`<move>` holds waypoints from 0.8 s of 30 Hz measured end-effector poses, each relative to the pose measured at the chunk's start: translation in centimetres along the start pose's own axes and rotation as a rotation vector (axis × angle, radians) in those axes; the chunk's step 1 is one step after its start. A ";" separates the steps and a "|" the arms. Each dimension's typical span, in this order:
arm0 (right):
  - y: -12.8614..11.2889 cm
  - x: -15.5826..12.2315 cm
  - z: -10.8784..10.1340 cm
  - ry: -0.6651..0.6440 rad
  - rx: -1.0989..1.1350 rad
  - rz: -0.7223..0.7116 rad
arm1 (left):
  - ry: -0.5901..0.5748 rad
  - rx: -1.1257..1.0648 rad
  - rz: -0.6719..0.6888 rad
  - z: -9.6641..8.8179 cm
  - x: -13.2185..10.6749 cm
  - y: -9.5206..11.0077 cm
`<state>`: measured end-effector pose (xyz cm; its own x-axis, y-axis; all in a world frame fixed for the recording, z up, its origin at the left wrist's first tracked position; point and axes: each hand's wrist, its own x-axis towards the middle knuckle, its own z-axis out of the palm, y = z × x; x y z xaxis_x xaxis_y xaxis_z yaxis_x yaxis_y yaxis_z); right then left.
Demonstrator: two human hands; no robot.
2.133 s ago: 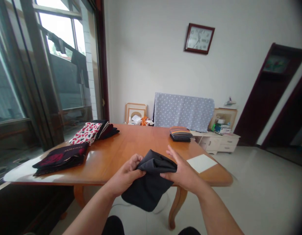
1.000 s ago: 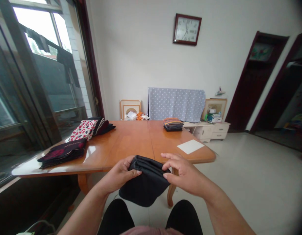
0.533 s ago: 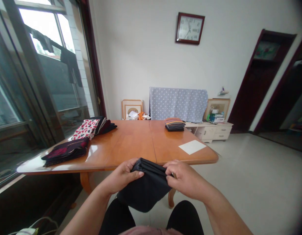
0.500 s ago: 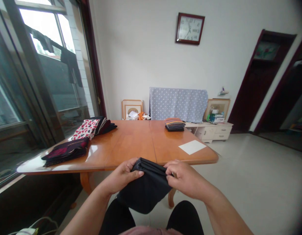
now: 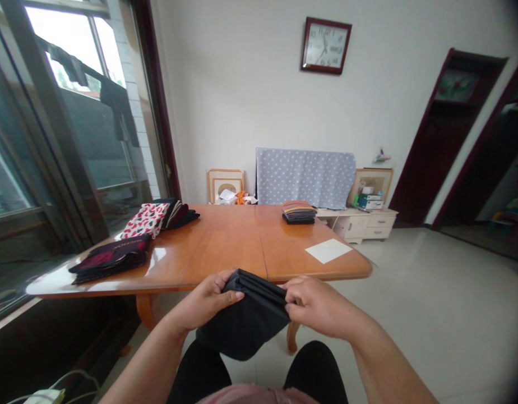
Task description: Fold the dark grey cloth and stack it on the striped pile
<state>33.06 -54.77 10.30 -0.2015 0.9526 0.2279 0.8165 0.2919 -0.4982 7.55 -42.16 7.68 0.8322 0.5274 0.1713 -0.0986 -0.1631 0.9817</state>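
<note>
A folded black cloth hangs between my two hands, just in front of the table's near edge and above my lap. My left hand grips its upper left corner, thumb on the near face and fingers behind. At the upper right end, the fingers of my right hand are curled around the cloth's layered edge. Several fold layers show along the top; the lower part droops loosely. Whether it is a garment or a bag I cannot make out.
On the wooden table, a dark folded pile and a heart-patterned cloth lie at the left. A folded striped stack and a white sheet are at the right. A white cabinet stands behind.
The black cloth's lower part has swung slightly up and to the left. Both hands keep their hold on it. The view has shifted a little.
</note>
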 end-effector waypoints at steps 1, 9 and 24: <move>0.4 -0.2 -0.3 0.025 0.076 0.012 | 0.010 -0.028 -0.005 -0.1 -0.1 0.0; 2.0 -0.6 -1.1 0.115 0.380 0.111 | 0.037 -0.086 0.003 0.2 0.1 -0.2; -1.3 1.6 1.4 -0.003 0.115 0.063 | 0.063 0.276 0.136 2.4 1.7 -0.6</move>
<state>30.96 -53.52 10.15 -0.1530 0.9696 0.1908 0.7603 0.2388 -0.6040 10.31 -43.22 7.21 0.7851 0.5345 0.3129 -0.0479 -0.4513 0.8911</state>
